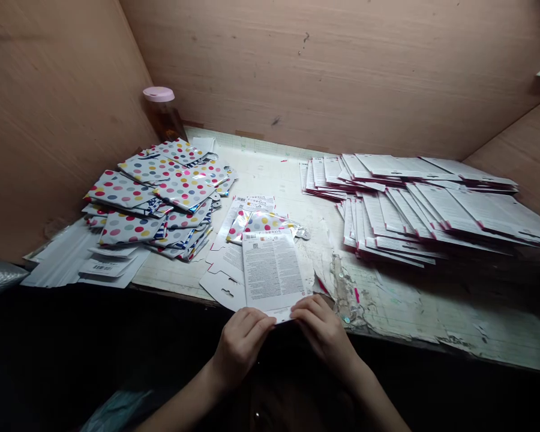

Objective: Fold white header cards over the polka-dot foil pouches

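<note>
A white printed card sleeve (273,270), covered in small text with a barcode at its top left, lies at the table's front edge. My left hand (243,336) pinches its near left corner. At the near right corner, my right hand (321,327) grips the same sleeve with fingers closed. Both thumbs are mostly hidden. Under and behind the sleeve is a polka-dot foil packet (265,221). An unfolded white card (227,267) with a hanger slot lies beneath them, partly covered.
Polka-dot foil packets (139,192) are heaped at the left, beside white sheets (67,258). A pink-lidded bottle (162,111) stands in the back left corner. Rows of white printed sleeves (400,216) fill the right. Wooden panels (324,66) enclose the worn table (270,168).
</note>
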A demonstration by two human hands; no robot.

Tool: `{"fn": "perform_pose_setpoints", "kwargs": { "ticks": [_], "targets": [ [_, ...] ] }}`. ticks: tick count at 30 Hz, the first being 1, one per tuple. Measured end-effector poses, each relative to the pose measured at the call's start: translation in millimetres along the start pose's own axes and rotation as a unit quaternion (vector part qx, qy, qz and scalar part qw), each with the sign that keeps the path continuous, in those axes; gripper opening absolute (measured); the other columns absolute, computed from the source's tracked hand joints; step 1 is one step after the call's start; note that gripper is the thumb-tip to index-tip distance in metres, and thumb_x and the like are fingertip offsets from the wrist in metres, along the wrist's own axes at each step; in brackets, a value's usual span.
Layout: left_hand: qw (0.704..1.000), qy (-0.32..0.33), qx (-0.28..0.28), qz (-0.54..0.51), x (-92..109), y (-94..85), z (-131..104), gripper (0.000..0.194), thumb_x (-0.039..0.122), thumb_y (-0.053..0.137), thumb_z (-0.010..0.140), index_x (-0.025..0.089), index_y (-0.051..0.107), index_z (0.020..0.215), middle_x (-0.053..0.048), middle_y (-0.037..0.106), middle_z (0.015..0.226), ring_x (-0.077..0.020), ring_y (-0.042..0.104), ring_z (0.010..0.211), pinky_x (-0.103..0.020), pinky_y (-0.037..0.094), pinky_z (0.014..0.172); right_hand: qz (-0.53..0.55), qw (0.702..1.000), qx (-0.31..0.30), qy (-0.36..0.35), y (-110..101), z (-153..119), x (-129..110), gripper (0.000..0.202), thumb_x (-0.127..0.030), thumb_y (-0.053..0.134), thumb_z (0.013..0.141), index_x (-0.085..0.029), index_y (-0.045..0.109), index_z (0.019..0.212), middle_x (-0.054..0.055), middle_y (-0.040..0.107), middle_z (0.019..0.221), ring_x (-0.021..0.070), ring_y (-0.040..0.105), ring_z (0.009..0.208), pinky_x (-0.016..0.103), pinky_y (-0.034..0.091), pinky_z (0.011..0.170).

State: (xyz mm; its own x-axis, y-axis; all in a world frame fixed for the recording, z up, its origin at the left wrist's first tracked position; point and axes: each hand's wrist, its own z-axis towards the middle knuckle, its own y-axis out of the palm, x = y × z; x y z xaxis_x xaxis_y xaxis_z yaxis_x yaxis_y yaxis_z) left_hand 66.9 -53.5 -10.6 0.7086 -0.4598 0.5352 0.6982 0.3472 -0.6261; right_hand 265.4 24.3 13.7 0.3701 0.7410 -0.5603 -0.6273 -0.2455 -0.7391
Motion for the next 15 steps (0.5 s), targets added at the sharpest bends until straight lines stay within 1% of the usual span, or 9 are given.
{"fn": "perform_pose_setpoints", "kwargs": {
  "ticks": [2,4,6,8,9,11,12,13,15],
  "targets": [
    [0.998,-0.05,0.024,0.006,-0.4,0.4,3.0,0.024,0.006,0.05,0.091,0.018,0.061,0.109,-0.004,0.065,0.087,-0.0137,0.061,0.08,-0.026,0.055,0.071,0.009,0.999,0.029,0.031,12.5,8.5,4.8,0.015,-0.015,0.048,0.095,-0.022,0.061,0.094,0.004,0.062,0.083,0.0191,0.056,0.081,0.033,0.05,0.07],
    [0.995,-0.078,0.046,0.042,-2.2,2.0,5.6,0.028,0.006,0.049,0.091,0.02,0.062,0.111,-0.008,0.065,0.1,-0.0165,0.061,0.089,-0.03,0.055,0.076,-0.006,0.997,0.057,0.056,20.8,9.8,9.0,0.011,-0.017,0.05,0.094,-0.021,0.06,0.098,0.004,0.06,0.083,0.0195,0.055,0.08,0.035,0.051,0.07],
    [0.992,-0.066,0.04,0.097,-5.9,1.1,6.1,0.033,0.004,0.049,0.089,0.023,0.066,0.11,-0.009,0.066,0.112,-0.0223,0.059,0.104,-0.039,0.054,0.086,-0.029,0.993,0.085,0.076,25.2,6.1,11.2,0.011,-0.019,0.052,0.094,-0.021,0.062,0.099,0.008,0.059,0.091,0.0216,0.055,0.086,0.039,0.051,0.074],
    [0.989,-0.01,-0.011,0.147,-11.9,-4.9,3.5,0.036,0.006,0.052,0.087,0.022,0.065,0.116,-0.007,0.067,0.121,-0.0279,0.053,0.121,-0.049,0.045,0.101,-0.055,0.99,0.104,0.08,25.6,-0.2,10.6,0.016,-0.017,0.051,0.094,-0.022,0.065,0.099,0.011,0.06,0.102,0.025,0.055,0.095,0.046,0.049,0.08],
    [0.986,0.03,-0.039,0.161,-15.4,-9.9,1.5,0.038,0.008,0.053,0.087,0.019,0.063,0.122,-0.007,0.066,0.124,-0.0289,0.049,0.127,-0.051,0.038,0.108,-0.072,0.99,0.102,0.073,24.5,-3.5,9.1,0.019,-0.016,0.051,0.094,-0.023,0.067,0.101,0.012,0.061,0.106,0.0268,0.055,0.1,0.048,0.048,0.083],
    [0.975,0.108,-0.087,0.171,-21.2,-21.7,-1.8,0.041,0.011,0.051,0.089,0.015,0.057,0.13,-0.006,0.065,0.128,-0.0275,0.045,0.134,-0.049,0.025,0.117,-0.107,0.991,0.074,0.037,21.5,-8.5,3.2,0.025,-0.015,0.053,0.092,-0.024,0.066,0.112,0.013,0.063,0.113,0.0304,0.055,0.111,0.053,0.048,0.09],
    [0.97,0.14,-0.096,0.173,-22.6,-27.3,-1.9,0.041,0.012,0.048,0.091,0.014,0.056,0.131,-0.006,0.065,0.127,-0.026,0.045,0.134,-0.048,0.022,0.119,-0.122,0.991,0.053,0.014,20.3,-9.5,-1.3,0.03,-0.017,0.056,0.091,-0.022,0.063,0.119,0.014,0.064,0.117,0.0325,0.053,0.117,0.055,0.047,0.094],
    [0.967,0.164,-0.095,0.173,-22.4,-32.2,-0.1,0.04,0.012,0.043,0.094,0.014,0.055,0.132,-0.006,0.066,0.127,-0.0247,0.046,0.134,-0.046,0.022,0.119,-0.134,0.991,0.03,-0.008,19.7,-9.2,-6.7,0.038,-0.019,0.059,0.089,-0.019,0.059,0.127,0.017,0.062,0.123,0.0347,0.051,0.123,0.056,0.046,0.097],
    [0.963,0.191,-0.079,0.171,-16.7,-38.7,9.3,0.04,0.012,0.034,0.097,0.013,0.055,0.132,-0.007,0.067,0.125,-0.0237,0.047,0.132,-0.045,0.026,0.118,-0.151,0.988,0.006,-0.037,19.5,-4.4,-18.6,0.054,-0.02,0.059,0.088,-0.011,0.046,0.14,0.021,0.054,0.136,0.0371,0.043,0.132,0.057,0.044,0.101]
  ]
}}
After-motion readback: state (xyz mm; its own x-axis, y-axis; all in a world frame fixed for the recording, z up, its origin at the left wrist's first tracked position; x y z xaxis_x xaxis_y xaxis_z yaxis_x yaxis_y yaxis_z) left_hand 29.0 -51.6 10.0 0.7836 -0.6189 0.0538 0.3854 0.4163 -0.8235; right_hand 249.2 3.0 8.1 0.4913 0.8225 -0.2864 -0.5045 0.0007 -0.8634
